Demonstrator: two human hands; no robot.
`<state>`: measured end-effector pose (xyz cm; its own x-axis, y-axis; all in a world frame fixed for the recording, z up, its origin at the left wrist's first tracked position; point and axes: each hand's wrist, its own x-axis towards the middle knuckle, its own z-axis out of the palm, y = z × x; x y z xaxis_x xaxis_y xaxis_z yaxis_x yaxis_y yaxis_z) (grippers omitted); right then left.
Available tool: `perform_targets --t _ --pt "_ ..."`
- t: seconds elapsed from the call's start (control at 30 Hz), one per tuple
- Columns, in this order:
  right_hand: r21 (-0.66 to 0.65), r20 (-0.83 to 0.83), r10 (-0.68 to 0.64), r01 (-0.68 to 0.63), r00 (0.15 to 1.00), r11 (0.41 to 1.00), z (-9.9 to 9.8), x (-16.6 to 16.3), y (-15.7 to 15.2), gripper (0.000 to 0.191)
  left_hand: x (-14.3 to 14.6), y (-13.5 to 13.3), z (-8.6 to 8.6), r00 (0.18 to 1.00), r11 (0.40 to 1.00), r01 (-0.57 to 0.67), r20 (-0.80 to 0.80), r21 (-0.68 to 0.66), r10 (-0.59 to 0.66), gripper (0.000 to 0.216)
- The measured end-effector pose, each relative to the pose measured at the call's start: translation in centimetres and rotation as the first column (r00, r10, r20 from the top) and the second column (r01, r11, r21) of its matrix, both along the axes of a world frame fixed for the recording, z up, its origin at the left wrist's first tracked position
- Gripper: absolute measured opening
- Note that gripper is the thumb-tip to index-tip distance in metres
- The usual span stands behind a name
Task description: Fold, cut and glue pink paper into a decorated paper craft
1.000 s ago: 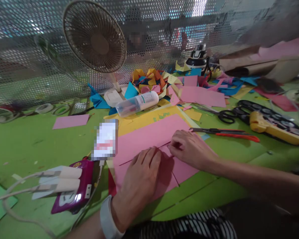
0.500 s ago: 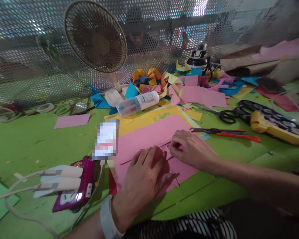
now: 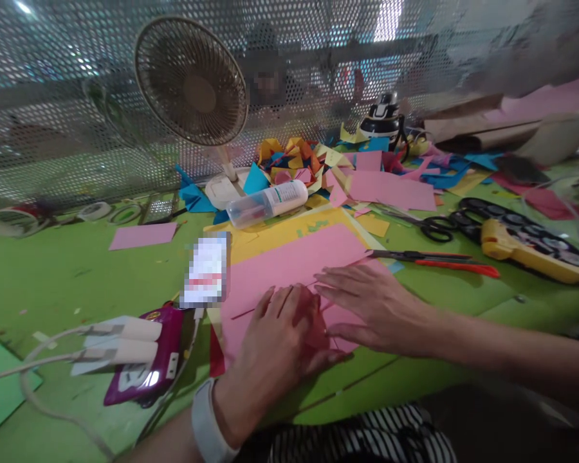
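Observation:
Pink paper (image 3: 280, 263) lies on yellow sheets (image 3: 251, 241) in front of me, with dark cut or fold lines across its lower half. My left hand (image 3: 280, 334), with a white band at the wrist, rests on the paper, fingers extended and thumb pointing right. To its right, my right hand (image 3: 367, 305) lies flat on the same paper, fingers stretched toward the left hand. Part of the paper is hidden beneath both palms. Just beyond the right hand lies an orange-handled cutter (image 3: 434, 258).
Left stand a phone (image 3: 205, 270) with a cable and a purple power strip (image 3: 147, 354) with white plugs. Behind are a fan (image 3: 197, 90), a clear bottle (image 3: 267, 204) and paper scraps (image 3: 289, 157). Scissors (image 3: 437, 228) and a black-yellow power strip (image 3: 531, 244) lie right.
My right hand has opened from a pinch and flattened onto the pink paper, slightly lower. The left hand stays nearly in place. The view has shifted slightly.

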<state>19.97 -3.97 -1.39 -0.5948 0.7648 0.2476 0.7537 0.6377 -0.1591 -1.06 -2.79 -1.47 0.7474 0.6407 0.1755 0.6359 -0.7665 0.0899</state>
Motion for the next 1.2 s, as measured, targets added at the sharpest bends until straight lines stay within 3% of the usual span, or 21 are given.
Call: perform_targets --t 0.1,0.37,0.87,1.2 --pt "-0.028 0.075 0.085 -0.083 0.994 0.996 -0.9 0.7 -0.6 0.068 0.0 0.0 -0.1 1.0 1.0 0.008 -0.014 0.027 -0.008 0.073" --pt "-0.068 0.1 0.147 -0.141 0.984 0.988 -1.9 1.5 -0.5 0.07 -0.2 0.2 -0.4 0.998 0.991 0.062 -0.037 0.116 -0.059 0.072" --pt "-0.141 0.085 0.237 -0.224 0.968 0.964 -1.9 2.3 0.4 0.071 -0.2 -0.2 0.1 0.995 0.996 0.063 -0.081 0.061 -0.058 0.067" --pt "-0.051 0.111 0.263 -0.259 0.958 0.965 -1.7 3.3 0.4 0.072 -0.1 -0.3 0.4 0.989 0.999 0.043 -0.142 0.012 -0.041 0.066"
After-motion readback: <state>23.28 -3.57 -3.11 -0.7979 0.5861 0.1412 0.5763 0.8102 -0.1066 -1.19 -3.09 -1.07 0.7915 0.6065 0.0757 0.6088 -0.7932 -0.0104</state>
